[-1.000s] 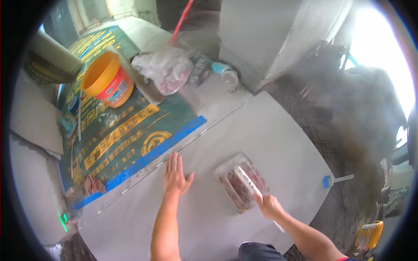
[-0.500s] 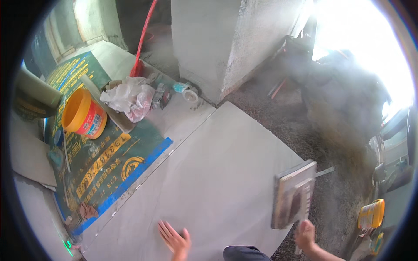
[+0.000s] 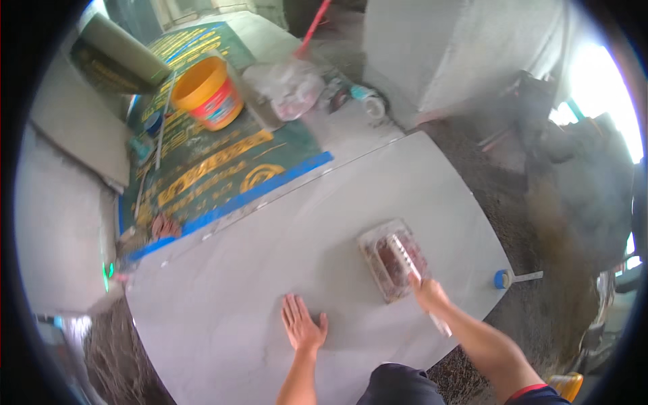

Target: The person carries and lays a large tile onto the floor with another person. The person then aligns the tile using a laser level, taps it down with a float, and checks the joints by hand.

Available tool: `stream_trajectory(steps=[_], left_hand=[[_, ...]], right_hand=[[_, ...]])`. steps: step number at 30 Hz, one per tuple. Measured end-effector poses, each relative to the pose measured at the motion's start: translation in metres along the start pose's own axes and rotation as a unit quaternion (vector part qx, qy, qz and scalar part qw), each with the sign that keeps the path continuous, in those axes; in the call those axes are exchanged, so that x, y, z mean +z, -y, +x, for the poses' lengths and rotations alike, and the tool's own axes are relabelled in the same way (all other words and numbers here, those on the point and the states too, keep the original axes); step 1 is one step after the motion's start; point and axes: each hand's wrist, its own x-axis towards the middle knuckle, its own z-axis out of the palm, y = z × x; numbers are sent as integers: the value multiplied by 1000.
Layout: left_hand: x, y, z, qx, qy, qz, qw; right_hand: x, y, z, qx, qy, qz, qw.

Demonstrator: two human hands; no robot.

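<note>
A large grey tile point(image 3: 223, 290) lies over the dark bedding in front of me. My left hand point(image 3: 304, 325) rests palm down on the tile with its fingers stretched out. Nothing is in it. Further right, my right hand point(image 3: 430, 295) is wrapped round the pale handle of a rectangular tile beater point(image 3: 380, 253). The beater's broad flat face is down over the tile, right of the middle. Its underside is hidden, so I cannot tell whether it touches. My dark-clad knee point(image 3: 401, 386) shows at the lower edge.
Beyond a seam lies a green printed sheet point(image 3: 152, 196) with blue edging, bearing an orange bucket point(image 3: 209, 94) and a plastic bag point(image 3: 287, 88). A grey pillar point(image 3: 412, 54) stands behind. A small blue round object point(image 3: 501, 279) sits at the tile's right corner, beside rough mortar point(image 3: 472, 158).
The tile beater has moved from the tile's right edge inward over the tile, still in my right hand. My left hand stays flat on the tile. The whole view has shifted.
</note>
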Motion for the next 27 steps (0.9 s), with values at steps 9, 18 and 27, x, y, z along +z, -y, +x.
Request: stream_trajectory(steps=[9,18,27], left_hand=[[13,2,-7,-17,-6,-31,999],[22,8,-6,18,-93,-23,995],[49,-116,-275,479,320,-385,721]], right_hand=[[-32,-105,-163,-389,-124,267,873],[69,-110,-39,-140,-122,-75,980],[63,-73,-59,-112,-89,-35,989]])
